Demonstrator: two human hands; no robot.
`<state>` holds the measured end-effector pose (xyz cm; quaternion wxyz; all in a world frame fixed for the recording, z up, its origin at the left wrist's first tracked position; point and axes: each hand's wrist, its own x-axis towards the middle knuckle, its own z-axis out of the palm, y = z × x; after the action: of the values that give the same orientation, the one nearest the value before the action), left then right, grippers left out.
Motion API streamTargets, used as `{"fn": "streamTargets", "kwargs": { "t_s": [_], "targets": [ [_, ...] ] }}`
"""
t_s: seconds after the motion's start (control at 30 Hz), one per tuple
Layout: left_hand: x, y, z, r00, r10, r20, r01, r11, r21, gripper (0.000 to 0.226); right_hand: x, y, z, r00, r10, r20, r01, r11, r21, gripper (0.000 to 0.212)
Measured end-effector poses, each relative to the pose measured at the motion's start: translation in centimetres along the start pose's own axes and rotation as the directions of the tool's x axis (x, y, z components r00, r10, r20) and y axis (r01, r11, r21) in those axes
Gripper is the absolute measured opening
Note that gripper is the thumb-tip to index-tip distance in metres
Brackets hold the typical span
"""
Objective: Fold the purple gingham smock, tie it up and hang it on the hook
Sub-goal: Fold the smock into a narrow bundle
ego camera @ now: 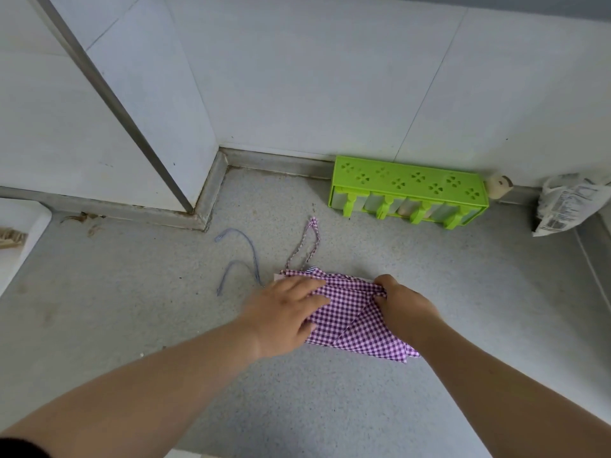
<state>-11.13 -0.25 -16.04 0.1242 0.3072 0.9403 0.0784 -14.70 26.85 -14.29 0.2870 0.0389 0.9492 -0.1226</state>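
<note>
Purple gingham smock (350,320) lies part-folded on the counter, near the green rack (408,193). Left hand (284,317) presses flat; right hand (401,302) pinches a fold. Fabric judged light, limp; best held by edges.

open counter (99,325) left, front | green rack (408,193), bag (568,206) block back-right

Walls: pale grey-white tiles (297,77) with thin joints, meeting at a corner.
Counter: speckled grey counter (132,309), raised grey edging along the walls.
Light: soft, even.
</note>
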Motion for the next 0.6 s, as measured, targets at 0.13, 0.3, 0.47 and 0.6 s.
{"fn": "streamTargets", "kwargs": {
  "t_s": [0.13, 0.3, 0.47, 0.6],
  "targets": [
    [1.6, 0.3, 1.8, 0.961, -0.074, 0.267, 0.064, 0.997, 0.047, 0.072, -0.3, -0.6, 0.2, 0.993, -0.043, -0.110, 0.026, 0.988, -0.152, 0.036],
    [1.9, 0.3, 3.4, 0.964, -0.113, 0.240, 0.092, 0.991, 0.098, 0.073, -1.9, -3.2, 2.7, 0.875, -0.442, -0.197, 0.380, 0.879, -0.287, 0.055],
    [1.5, -0.3, 4.5, 0.967, -0.150, 0.206, 0.144, 0.988, 0.047, 0.080, -1.0, -1.9, 6.9, 0.929, -0.356, -0.107, 0.315, 0.906, -0.282, 0.073],
    [0.9, -0.9, 4.9, 0.956, -0.234, 0.176, 0.237, 0.971, 0.000, 0.077, -0.4, -0.2, 7.2, 0.935, -0.317, -0.161, 0.264, 0.922, -0.282, 0.076]
  ]
}}
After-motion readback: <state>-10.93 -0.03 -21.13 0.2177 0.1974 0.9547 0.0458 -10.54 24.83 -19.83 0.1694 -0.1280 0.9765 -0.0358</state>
